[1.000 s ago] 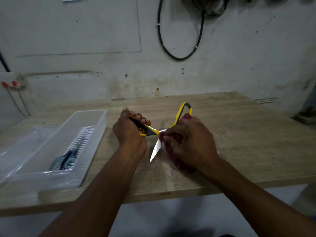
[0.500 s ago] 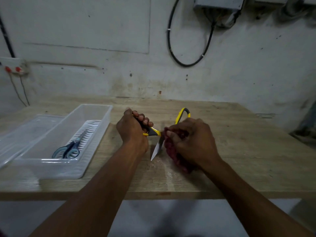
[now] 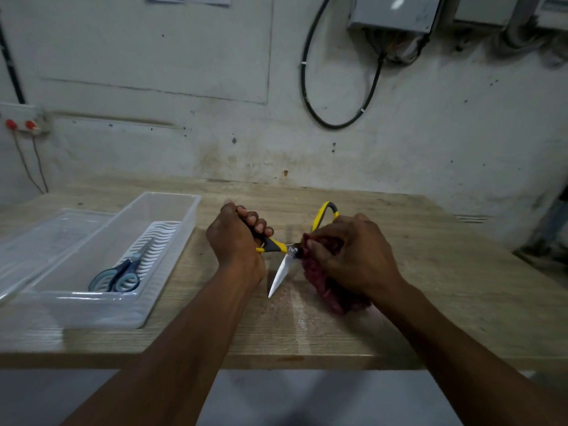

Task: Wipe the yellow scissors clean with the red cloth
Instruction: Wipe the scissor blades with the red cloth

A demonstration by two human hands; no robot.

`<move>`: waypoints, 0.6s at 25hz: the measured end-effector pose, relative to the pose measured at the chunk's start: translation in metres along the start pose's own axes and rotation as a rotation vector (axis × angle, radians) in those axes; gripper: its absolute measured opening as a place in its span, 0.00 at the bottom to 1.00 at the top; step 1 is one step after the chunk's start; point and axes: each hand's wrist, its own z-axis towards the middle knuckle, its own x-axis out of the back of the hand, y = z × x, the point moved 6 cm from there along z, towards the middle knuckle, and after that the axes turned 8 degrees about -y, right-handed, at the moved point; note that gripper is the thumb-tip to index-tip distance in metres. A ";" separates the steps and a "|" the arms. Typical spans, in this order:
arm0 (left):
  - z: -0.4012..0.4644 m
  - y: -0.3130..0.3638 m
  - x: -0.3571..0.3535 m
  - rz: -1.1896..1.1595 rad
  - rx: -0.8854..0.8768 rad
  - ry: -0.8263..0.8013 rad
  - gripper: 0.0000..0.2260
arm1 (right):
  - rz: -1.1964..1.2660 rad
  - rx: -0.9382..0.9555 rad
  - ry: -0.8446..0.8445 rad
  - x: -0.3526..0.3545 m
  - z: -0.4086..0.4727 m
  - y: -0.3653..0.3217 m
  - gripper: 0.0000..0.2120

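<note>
A wooden table [image 3: 430, 302] is seen across the lower half of the frame, against a stained wall [image 3: 184, 149].

At the centre of the frame, the yellow scissors [image 3: 278, 245] are held above the tabletop with the blades spread apart. One handle is gripped by the left hand [image 3: 235, 241], the fingers being curled tightly round it. The other handle loop [image 3: 327, 210] is seen projecting upward behind the right hand [image 3: 353, 256]. One bare blade [image 3: 280, 276] is pointed down toward the near edge of the table; whether its tip touches the wood cannot be told. The second blade is hidden by the cloth.

The red cloth [image 3: 329, 290] is bunched in the right hand, the fingers being closed on it, and is pressed against the scissors at the pivot. The lower part of the cloth is seen beneath the hand, close to or on the tabletop.

At the left of the frame, a clear plastic tray [image 3: 101, 312] is set on the table. A white ribbed insert [image 3: 159, 241] is laid inside it. A pair of blue scissors [image 3: 118, 276] is lying on that insert, handles toward the near end, blades closed. A clear lid [image 3: 37, 235] is placed just beside the tray on its left.

On the wall at upper right, a grey box [image 3: 393, 10] with a looped black cable [image 3: 307, 87] is mounted.
</note>
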 end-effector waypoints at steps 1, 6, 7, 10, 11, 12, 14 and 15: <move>0.000 0.000 0.000 -0.003 -0.002 -0.005 0.17 | -0.005 0.028 -0.012 -0.003 0.005 -0.009 0.10; -0.005 0.001 -0.003 0.021 -0.011 -0.023 0.18 | -0.051 0.073 -0.045 -0.011 0.001 -0.023 0.09; -0.005 0.002 -0.003 0.029 -0.020 -0.024 0.19 | -0.036 0.059 -0.051 -0.011 0.001 -0.021 0.08; -0.006 0.002 -0.001 0.041 -0.030 -0.028 0.19 | -0.050 0.002 -0.070 -0.010 0.001 -0.007 0.09; -0.006 0.002 -0.002 0.046 -0.032 -0.034 0.19 | -0.063 -0.037 -0.054 -0.008 0.000 0.002 0.11; -0.006 0.003 -0.002 0.046 -0.037 -0.038 0.19 | -0.070 -0.063 -0.034 -0.003 -0.003 0.010 0.14; -0.005 0.005 -0.003 0.041 -0.052 -0.041 0.20 | -0.043 -0.044 -0.001 0.003 -0.003 0.016 0.19; -0.004 0.006 -0.003 0.036 -0.058 -0.044 0.20 | -0.030 0.001 -0.004 0.005 0.001 0.009 0.19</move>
